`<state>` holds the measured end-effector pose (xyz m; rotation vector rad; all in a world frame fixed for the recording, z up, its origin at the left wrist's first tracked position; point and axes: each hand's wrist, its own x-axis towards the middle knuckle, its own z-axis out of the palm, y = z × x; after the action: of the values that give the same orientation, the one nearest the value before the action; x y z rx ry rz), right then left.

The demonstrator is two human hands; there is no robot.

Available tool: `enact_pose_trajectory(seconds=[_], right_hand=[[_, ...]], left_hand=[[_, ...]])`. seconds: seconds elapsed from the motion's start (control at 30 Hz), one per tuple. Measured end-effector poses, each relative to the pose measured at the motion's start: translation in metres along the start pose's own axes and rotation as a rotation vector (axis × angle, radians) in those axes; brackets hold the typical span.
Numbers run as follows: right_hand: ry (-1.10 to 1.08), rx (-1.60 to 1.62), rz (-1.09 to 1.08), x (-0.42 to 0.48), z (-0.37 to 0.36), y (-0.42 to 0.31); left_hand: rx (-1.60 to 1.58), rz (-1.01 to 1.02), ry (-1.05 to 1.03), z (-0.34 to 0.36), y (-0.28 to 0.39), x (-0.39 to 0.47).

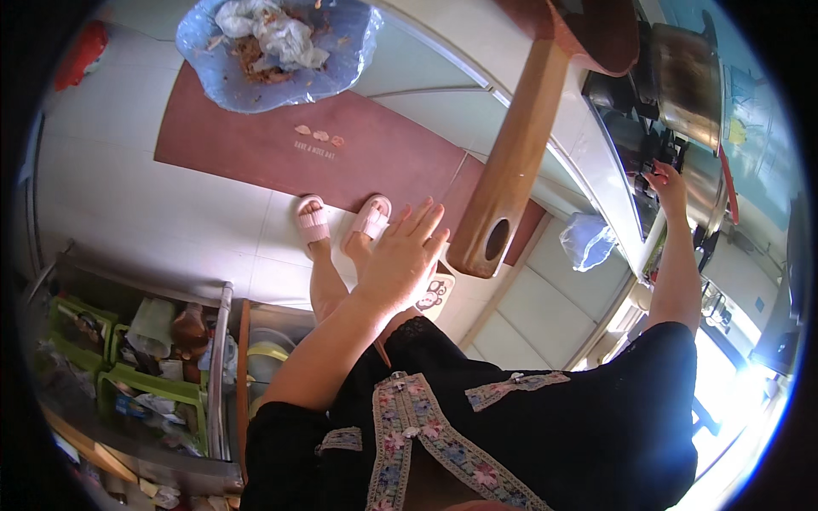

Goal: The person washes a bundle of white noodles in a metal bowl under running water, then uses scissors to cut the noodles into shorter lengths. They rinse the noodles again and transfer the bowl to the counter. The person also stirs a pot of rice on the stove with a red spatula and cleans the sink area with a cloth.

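My left hand [406, 262] hangs in front of me, its fingers extended and nothing visible in it. Just beyond its fingertips is the wooden handle [511, 166] of a reddish-brown pan [601, 35], with an oval hole in its end. The handle juts out past the counter edge. My right hand [668, 185] reaches over the stove. Its fingers are pinched on a small black part [652, 170], too small to name. Next to that hand stands a steel pot [703, 182]; farther back is a browned metal pot [690, 86] with a black handle.
A blue bag-lined bin [217, 83] holding food scraps and crumpled tissue stands on a dark red mat [396, 147]. A clear plastic bag [585, 241] hangs by the white counter [617, 172]. At left, a metal rack [225, 370] carries green baskets [160, 389]. Bright light enters at right.
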<state>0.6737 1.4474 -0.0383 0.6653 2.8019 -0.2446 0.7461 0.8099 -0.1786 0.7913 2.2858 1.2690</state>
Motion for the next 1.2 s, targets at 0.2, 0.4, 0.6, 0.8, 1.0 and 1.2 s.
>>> enact_pose_trajectory(seconds=[0.2,0.4,0.6,0.8,1.0,1.2], right_hand=[[-0.029,0.226,0.051,0.003,-0.002,0.028],[-0.076,0.206,0.052,0.009,-0.004,0.034],[-0.041,0.198,0.019,0.003,0.002,0.032],[0.174,0.317,0.198,-0.028,0.024,0.014],[0.641,1.021,0.329,-0.077,-0.054,0.036],[0.449,0.706,0.024,-0.086,-0.157,-0.06]], left_hand=[[0.004,-0.019,0.058,0.011,-0.01,-0.006],[0.085,-0.019,0.038,0.005,-0.01,-0.01],[0.126,-0.021,-0.001,-0.002,-0.012,-0.014],[0.131,-0.02,0.068,-0.015,-0.001,-0.016],[0.141,0.031,0.026,-0.049,0.024,-0.023],[0.215,0.097,0.092,-0.099,0.047,-0.041]])
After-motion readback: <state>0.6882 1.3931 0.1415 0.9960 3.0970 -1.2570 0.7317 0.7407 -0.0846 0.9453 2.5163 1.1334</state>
